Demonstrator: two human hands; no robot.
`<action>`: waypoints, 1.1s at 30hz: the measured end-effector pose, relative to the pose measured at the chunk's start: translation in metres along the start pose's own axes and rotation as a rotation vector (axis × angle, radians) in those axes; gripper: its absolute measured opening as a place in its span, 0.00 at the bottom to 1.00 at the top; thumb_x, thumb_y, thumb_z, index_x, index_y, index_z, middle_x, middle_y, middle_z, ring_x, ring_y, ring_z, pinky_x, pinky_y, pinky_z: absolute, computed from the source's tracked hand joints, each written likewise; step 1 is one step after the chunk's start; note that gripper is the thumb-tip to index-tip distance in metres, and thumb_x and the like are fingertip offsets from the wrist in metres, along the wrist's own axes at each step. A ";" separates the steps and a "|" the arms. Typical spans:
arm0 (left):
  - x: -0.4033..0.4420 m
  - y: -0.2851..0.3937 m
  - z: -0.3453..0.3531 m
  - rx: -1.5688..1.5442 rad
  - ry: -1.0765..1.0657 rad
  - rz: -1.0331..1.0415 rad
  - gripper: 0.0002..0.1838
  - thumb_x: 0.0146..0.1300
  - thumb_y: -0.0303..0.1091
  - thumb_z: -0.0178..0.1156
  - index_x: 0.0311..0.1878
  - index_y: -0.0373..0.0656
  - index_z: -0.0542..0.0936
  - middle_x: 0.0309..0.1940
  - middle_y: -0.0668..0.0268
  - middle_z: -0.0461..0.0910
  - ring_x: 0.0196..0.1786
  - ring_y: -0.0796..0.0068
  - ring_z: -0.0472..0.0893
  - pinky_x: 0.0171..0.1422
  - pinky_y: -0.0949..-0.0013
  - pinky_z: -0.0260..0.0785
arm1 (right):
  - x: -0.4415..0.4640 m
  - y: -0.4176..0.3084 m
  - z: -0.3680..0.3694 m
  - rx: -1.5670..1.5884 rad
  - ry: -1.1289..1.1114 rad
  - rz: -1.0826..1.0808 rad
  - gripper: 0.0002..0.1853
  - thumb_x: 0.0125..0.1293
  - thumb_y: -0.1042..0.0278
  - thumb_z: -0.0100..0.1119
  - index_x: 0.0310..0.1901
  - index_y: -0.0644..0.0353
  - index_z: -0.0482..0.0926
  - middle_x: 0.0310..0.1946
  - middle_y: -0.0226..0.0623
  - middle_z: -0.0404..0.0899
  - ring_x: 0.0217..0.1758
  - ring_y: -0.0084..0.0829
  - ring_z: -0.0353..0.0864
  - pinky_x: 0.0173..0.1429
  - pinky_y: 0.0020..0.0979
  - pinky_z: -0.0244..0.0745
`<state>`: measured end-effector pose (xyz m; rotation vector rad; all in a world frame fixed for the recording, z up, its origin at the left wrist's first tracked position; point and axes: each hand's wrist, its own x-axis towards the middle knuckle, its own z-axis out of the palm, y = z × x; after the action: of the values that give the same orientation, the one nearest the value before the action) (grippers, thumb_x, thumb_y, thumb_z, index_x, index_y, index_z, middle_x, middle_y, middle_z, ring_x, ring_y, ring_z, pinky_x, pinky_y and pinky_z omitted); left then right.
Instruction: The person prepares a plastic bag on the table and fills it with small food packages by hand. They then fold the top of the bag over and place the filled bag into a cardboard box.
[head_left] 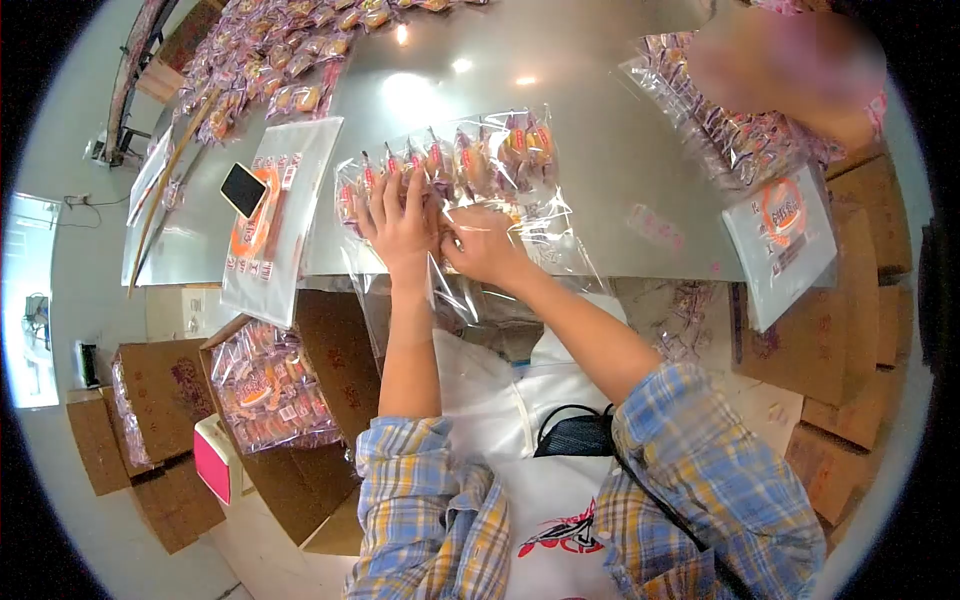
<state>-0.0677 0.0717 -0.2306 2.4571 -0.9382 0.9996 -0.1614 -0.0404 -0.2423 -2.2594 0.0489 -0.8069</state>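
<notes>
On the metal table point(600, 180) in front of me lies a clear plastic bag point(555, 230) with several small wrapped snacks point(470, 165) inside, lined up in a row at its far end. My left hand point(398, 225) rests on the left part of the bag, its fingers spread over the snacks. Just to the right, my right hand point(482, 242) is at the middle of the bag with its fingers curled against the plastic; what they hold, if anything, is hidden. The near end of the bag hangs over the table's edge.
Loose wrapped snacks point(270, 60) are heaped at the back left. A phone point(243, 190) lies on printed bags point(290, 215). At right are a filled bag point(715, 130), more printed bags point(785, 235) and a blurred person. Cardboard boxes point(330, 360) stand below, left and right.
</notes>
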 end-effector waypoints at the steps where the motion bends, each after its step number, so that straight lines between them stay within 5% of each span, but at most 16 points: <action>1: 0.000 0.001 0.005 0.020 0.023 -0.011 0.22 0.63 0.41 0.69 0.61 0.59 0.84 0.61 0.67 0.81 0.69 0.63 0.76 0.82 0.43 0.53 | 0.001 -0.002 -0.003 -0.012 -0.008 0.014 0.06 0.60 0.68 0.62 0.34 0.61 0.79 0.31 0.46 0.83 0.38 0.51 0.84 0.44 0.49 0.80; 12: 0.014 -0.006 0.013 0.156 -0.008 0.130 0.18 0.62 0.34 0.63 0.56 0.49 0.84 0.61 0.69 0.82 0.68 0.65 0.78 0.76 0.50 0.58 | 0.002 -0.004 -0.007 -0.006 -0.113 0.141 0.06 0.61 0.67 0.62 0.33 0.60 0.79 0.30 0.44 0.82 0.38 0.49 0.84 0.44 0.49 0.80; 20: 0.007 -0.005 0.015 0.002 0.000 0.094 0.26 0.61 0.37 0.63 0.65 0.57 0.82 0.65 0.65 0.80 0.73 0.62 0.74 0.78 0.47 0.53 | 0.006 -0.008 -0.014 0.076 -0.118 0.177 0.06 0.60 0.67 0.63 0.36 0.60 0.83 0.32 0.44 0.84 0.41 0.49 0.84 0.48 0.47 0.80; 23: 0.006 -0.003 0.016 0.037 0.001 0.067 0.26 0.66 0.35 0.62 0.68 0.65 0.81 0.67 0.72 0.80 0.73 0.68 0.74 0.79 0.49 0.53 | 0.005 -0.004 -0.010 0.062 -0.104 0.156 0.07 0.59 0.68 0.63 0.37 0.60 0.84 0.33 0.43 0.85 0.41 0.48 0.85 0.48 0.47 0.81; 33: 0.006 -0.001 0.012 -0.043 -0.025 0.087 0.27 0.61 0.44 0.72 0.66 0.64 0.82 0.64 0.73 0.81 0.71 0.68 0.75 0.79 0.49 0.52 | 0.004 -0.004 -0.013 0.035 -0.137 0.162 0.06 0.56 0.68 0.63 0.32 0.61 0.81 0.31 0.44 0.84 0.39 0.48 0.84 0.45 0.47 0.81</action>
<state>-0.0574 0.0636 -0.2347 2.4175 -1.0715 0.9680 -0.1663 -0.0462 -0.2305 -2.2384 0.1504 -0.5631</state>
